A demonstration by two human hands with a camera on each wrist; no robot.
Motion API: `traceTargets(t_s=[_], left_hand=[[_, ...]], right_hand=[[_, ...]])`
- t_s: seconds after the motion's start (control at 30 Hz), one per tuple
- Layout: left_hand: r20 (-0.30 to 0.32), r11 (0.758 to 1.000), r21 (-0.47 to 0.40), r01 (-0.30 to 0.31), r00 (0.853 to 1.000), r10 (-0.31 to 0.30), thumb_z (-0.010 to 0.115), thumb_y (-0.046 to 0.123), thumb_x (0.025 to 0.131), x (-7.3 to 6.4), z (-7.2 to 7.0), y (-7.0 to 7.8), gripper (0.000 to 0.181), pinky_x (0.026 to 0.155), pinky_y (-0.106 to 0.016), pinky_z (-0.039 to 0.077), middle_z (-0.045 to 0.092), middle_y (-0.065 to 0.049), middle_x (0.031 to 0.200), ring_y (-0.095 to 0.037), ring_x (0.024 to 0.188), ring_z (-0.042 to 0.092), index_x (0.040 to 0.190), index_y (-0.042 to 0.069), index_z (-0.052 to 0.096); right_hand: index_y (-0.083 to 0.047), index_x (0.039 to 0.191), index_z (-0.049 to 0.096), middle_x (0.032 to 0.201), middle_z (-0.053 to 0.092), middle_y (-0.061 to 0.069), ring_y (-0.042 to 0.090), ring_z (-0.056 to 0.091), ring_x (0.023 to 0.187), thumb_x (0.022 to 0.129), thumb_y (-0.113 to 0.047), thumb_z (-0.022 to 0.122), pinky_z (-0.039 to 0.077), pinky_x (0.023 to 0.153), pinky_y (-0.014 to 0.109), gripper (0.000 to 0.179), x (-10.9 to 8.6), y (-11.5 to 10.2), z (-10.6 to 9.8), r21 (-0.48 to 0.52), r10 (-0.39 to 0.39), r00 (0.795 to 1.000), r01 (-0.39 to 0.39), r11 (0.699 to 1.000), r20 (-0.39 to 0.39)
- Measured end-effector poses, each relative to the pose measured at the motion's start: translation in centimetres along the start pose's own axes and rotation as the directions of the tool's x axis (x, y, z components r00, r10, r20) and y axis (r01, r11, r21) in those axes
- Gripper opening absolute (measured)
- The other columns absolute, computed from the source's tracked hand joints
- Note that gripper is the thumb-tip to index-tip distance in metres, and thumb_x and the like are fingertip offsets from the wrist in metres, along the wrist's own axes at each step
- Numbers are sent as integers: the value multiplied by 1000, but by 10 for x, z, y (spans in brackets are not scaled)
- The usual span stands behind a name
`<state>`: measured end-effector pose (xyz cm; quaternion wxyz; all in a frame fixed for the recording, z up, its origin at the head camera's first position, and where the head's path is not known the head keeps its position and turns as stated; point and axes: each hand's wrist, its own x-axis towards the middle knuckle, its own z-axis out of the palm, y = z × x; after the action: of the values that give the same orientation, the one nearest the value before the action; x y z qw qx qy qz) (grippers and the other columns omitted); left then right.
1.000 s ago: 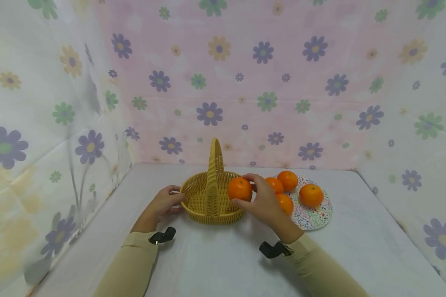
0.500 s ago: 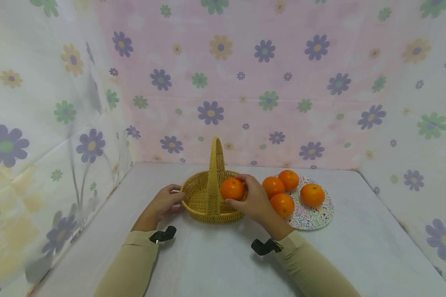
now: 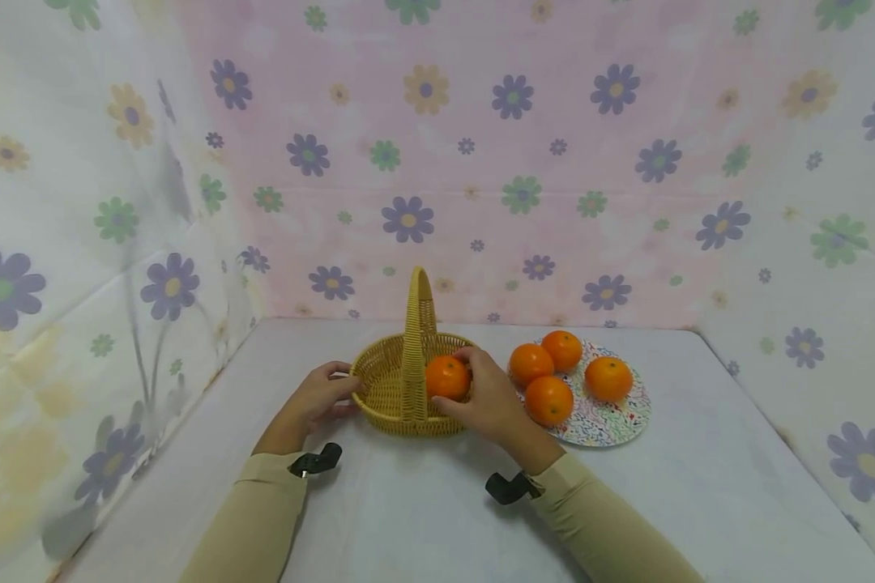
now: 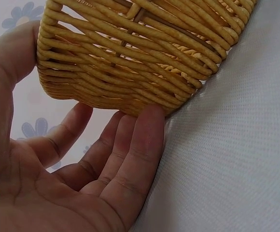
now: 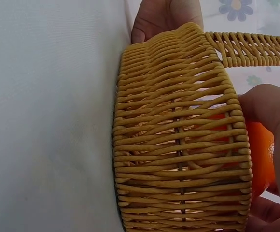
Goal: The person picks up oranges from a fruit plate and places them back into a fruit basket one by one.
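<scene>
A yellow wicker basket (image 3: 379, 423) with a tall arched handle stands on the white table. At its left end my left hand (image 3: 319, 402) holds it, thumb over the rim and fingertips against the outer wall, as the left wrist view shows. My right hand (image 3: 490, 402) grips an orange (image 3: 446, 377) inside the right half of the basket, just below rim level. In the right wrist view, the orange (image 5: 261, 157) shows behind the woven wall (image 5: 183, 140), partly hidden by the weave and the hand. Whether it touches the basket floor, I cannot tell.
Right of the basket lies a round plate (image 3: 605, 425) with a colourful speckled pattern. Several oranges (image 3: 549, 400) sit on it, most toward its left side. Flower-printed cloth (image 3: 481, 194) walls the table at the back and both sides.
My right hand has carried the orange left and down, from above the basket's right rim to inside the basket. The left hand has stayed on the basket's left end.
</scene>
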<state>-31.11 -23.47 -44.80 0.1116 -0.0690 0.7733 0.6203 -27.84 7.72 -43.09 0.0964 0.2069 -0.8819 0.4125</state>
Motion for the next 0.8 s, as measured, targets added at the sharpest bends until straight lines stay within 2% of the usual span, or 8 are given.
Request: traceTargets(t_s=[0.27, 0.53, 0.8], left_hand=[[7, 1000, -14, -17, 1000, 17, 68, 19, 92, 2, 1, -2, 53, 93, -41, 62, 59, -18, 134, -24, 108, 67, 139, 3, 50], [14, 1000, -14, -16, 1000, 16, 65, 23, 95, 1, -1, 0, 50, 93, -40, 62, 59, -17, 132, -24, 111, 67, 139, 4, 49], [9, 1000, -8, -5, 1000, 5, 66, 24, 96, 0, -2, -1, 50, 93, -41, 62, 59, -16, 132, -22, 109, 67, 139, 5, 49]], right_hand=[[-14, 144, 43, 134, 57, 2, 19, 63, 115, 82, -41, 86, 60, 97, 44, 81, -2, -1, 1, -68, 18, 999, -15, 998, 36], [-17, 142, 44, 130, 59, 1, 17, 64, 111, 83, -42, 85, 61, 94, 41, 76, -1, 1, 5, -63, 30, 999, -28, 998, 30], [-17, 140, 46, 128, 60, 1, 17, 62, 108, 85, -42, 83, 60, 91, 40, 71, -1, 1, 7, -35, 64, 996, -62, 997, 68]])
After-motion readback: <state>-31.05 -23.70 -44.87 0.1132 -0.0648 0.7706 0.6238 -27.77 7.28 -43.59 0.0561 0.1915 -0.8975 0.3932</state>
